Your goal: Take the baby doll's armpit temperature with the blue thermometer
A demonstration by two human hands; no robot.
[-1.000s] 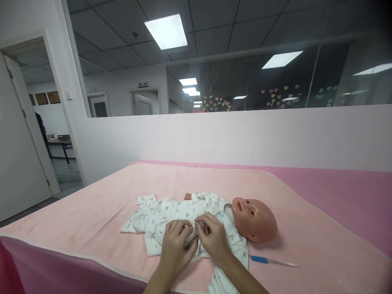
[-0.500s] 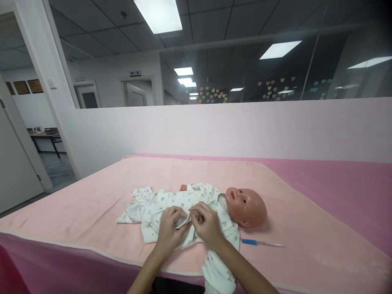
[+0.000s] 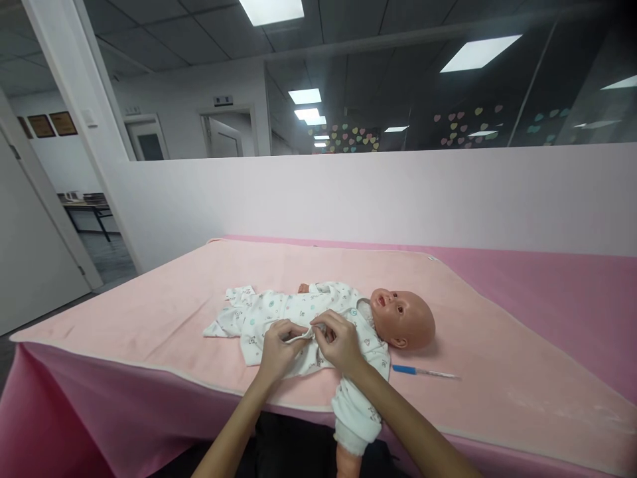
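A baby doll (image 3: pixel 408 318) lies on its back with its head to the right, dressed in a white printed romper (image 3: pixel 269 312). At the doll's middle, my left hand (image 3: pixel 279 345) pinches a folded edge of the romper's cloth. Close beside it, my right hand (image 3: pixel 336 338) has its fingertips closed on the same edge. Whether a fastener lies between the fingers is too small to tell. One sleeved arm of the doll (image 3: pixel 355 411) hangs over the table's near edge, under my right forearm.
A thin clear stick with a blue end (image 3: pixel 405 369), like a thermometer, lies below the doll's head. The peach blanket (image 3: pixel 164 299) covers much of the pink tabletop (image 3: pixel 557 285). Behind stands a low white wall (image 3: pixel 348 199) with glass above.
The view has tilted down, showing more of the table's near edge and the doll's hanging arm. Both hands stay on the romper's cloth, with the held fold now flatter.
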